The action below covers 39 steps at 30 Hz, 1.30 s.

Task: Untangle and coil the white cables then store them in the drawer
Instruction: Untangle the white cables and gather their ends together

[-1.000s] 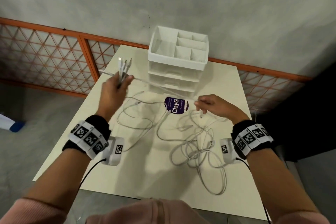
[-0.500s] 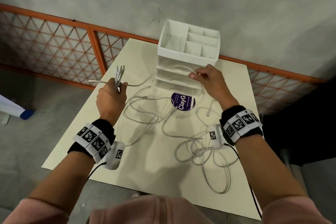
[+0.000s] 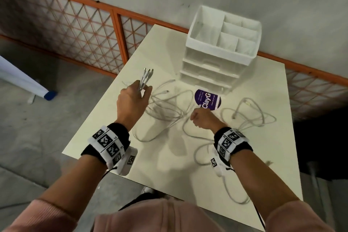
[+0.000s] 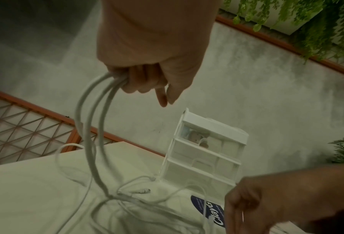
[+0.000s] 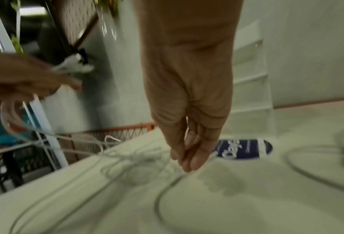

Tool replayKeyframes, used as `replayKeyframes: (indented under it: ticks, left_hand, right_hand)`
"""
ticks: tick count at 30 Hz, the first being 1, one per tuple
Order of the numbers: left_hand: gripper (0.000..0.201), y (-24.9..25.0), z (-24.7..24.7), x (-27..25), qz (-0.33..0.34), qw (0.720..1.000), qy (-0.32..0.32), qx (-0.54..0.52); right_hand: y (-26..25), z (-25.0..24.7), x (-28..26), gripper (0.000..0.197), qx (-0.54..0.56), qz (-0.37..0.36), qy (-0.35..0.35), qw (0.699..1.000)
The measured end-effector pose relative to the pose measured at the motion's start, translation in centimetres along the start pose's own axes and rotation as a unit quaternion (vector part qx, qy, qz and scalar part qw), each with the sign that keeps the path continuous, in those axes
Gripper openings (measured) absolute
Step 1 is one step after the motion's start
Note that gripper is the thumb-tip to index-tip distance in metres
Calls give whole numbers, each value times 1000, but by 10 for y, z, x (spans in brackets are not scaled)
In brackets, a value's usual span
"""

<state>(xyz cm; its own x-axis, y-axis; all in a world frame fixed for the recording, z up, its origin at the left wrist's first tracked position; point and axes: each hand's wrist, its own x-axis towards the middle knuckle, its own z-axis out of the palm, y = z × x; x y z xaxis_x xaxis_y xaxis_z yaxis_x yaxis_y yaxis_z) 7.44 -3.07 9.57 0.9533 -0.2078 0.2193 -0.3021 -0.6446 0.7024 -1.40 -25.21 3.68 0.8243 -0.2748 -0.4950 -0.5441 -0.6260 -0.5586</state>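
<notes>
Several white cables (image 3: 165, 113) lie tangled on the cream table (image 3: 165, 164). My left hand (image 3: 137, 94) is raised over the table's left side and grips a bundle of cable ends (image 3: 147, 74), connectors pointing up. Their strands (image 4: 91, 126) hang from the fist (image 4: 145, 77) down into the tangle. My right hand (image 3: 199, 117) is low over the table's middle, just in front of the purple sticker. Its fingertips (image 5: 187, 163) are pressed together on one cable strand; this view is blurred. The white drawer unit (image 3: 211, 70) stands at the back with its drawers closed.
A round purple sticker (image 3: 207, 99) lies in front of the drawer unit. More cable loops (image 3: 250, 117) spread to the right, and one loop (image 3: 231, 190) reaches the front edge. An orange lattice fence (image 3: 75, 30) runs behind and to the left. The table's left edge drops to the floor.
My right hand has come back from the front of the drawer unit, down to the cables at the table's middle. My left hand still holds the bundle up.
</notes>
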Motion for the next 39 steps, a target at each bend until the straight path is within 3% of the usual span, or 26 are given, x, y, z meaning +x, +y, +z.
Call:
replayKeyframes:
  ticks: [3, 5, 7, 10, 13, 14, 17, 19, 21, 24, 28, 31, 34, 36, 39]
  left_hand:
    - [35, 5, 7, -6, 32, 997, -57, -50]
    - [37, 8, 11, -9, 45, 990, -95, -91]
    - [37, 12, 16, -12, 32, 981, -141, -131]
    - [31, 16, 24, -14, 19, 967, -202, -154]
    - [27, 19, 32, -18, 12, 952, -248, -179]
    - [27, 22, 35, -19, 0, 947, -262, -187]
    - [39, 31, 49, -23, -59, 924, -296, -236]
    - [49, 40, 56, -24, -89, 907, -307, -274]
    - [46, 47, 61, -25, -101, 895, -315, -300]
    - [34, 57, 65, -27, -96, 889, -310, -323]
    - [30, 62, 64, -28, -78, 907, -263, -320]
    - [31, 60, 55, -14, -108, 868, -199, -441]
    - [36, 56, 41, 3, -121, 850, -121, -499]
    - [35, 52, 34, 7, -111, 858, -91, -492]
    - [30, 51, 31, 2, -36, 914, -106, -391]
  right_hand:
    - [9, 31, -1, 28, -54, 36, -5, 998]
    - [11, 46, -2, 44, -42, 35, 29, 998]
    - [15, 51, 0, 48, -30, 46, 67, 996]
    - [21, 39, 5, 39, -15, 80, 70, 994]
    - [14, 16, -2, 17, 101, 80, 78, 989]
    - [8, 8, -6, 8, 140, 66, 82, 985]
    - [-12, -16, -30, 14, 213, -8, 68, 975]
    - [-26, -26, -51, 16, 203, -78, 36, 975]
    - [-36, -28, -68, 17, 144, -132, 9, 981]
    - [-41, -21, -79, 19, 71, -168, 1, 983]
    - [-28, -9, -84, 10, 102, -168, -8, 980]
    - [5, -12, -93, 24, 91, -137, -47, 985]
    - [55, -26, -105, 33, 88, -105, -10, 991]
    - [80, -38, -113, 33, 109, -66, 14, 992]
    - [85, -55, -121, 32, 139, -42, 33, 989]
